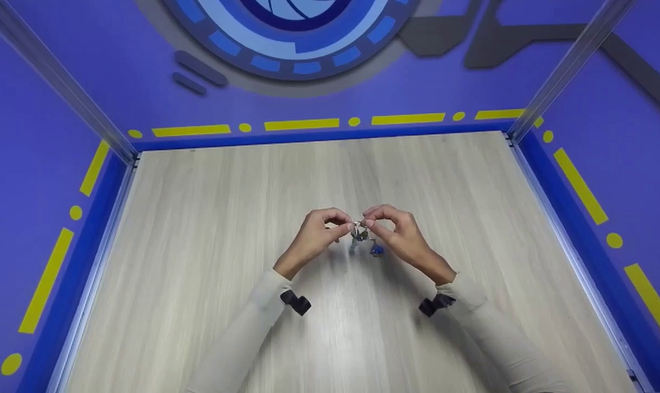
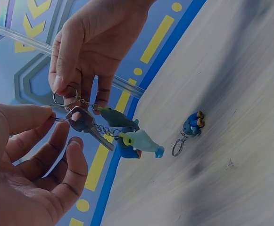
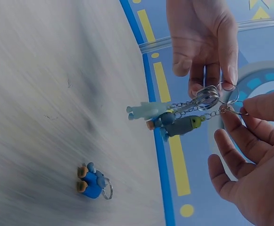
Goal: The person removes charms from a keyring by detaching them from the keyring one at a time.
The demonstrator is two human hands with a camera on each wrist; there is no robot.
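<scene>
Over the middle of the table, my left hand [image 1: 315, 236] and right hand [image 1: 403, 234] meet at a bunch of linked metal rings. In the left wrist view, the left thumb and fingers pinch a key ring, with a metal key [image 2: 84, 121] beside it. The right thumb and fingertips pinch a split ring [image 3: 238, 109] linked to the bunch. From short chains hang a dark green figure charm [image 3: 183, 126], a pale blue-green one [image 2: 144, 142] and a blue one [image 2: 128, 150], partly hidden. A separate blue figure keychain [image 1: 376, 249] lies on the table below the right hand.
The wood-grain table [image 1: 210, 191] is bounded by blue panels [image 1: 286, 103] with yellow markings at the back and both sides. Metal rails [image 1: 559, 71] run along the corners. Each forearm wears a small black camera [image 1: 297, 302] at the wrist.
</scene>
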